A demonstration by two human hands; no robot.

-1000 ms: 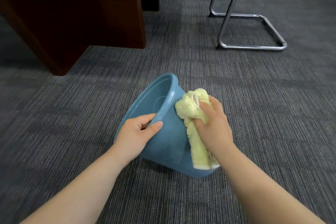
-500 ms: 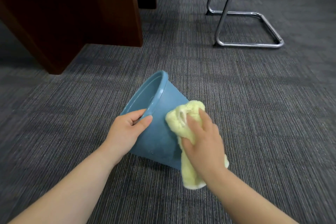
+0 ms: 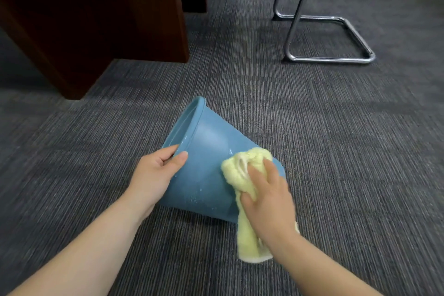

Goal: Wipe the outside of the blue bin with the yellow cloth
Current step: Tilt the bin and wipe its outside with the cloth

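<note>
Blue bin (image 3: 206,151) tilted between left hand (image 3: 156,175) and right hand (image 3: 269,199).

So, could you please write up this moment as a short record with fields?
Bin: blue bin tipped on its side on the grey carpet, mouth facing left and away
Left hand: left hand grips the bin's rim, thumb outside, fingers inside
Right hand: right hand holds the yellow cloth against the outer wall near the base
Cloth: bunched under the fingers, its tail hanging below the hand
Surroundings: wooden desk at far left, chrome chair frame at far right
</note>
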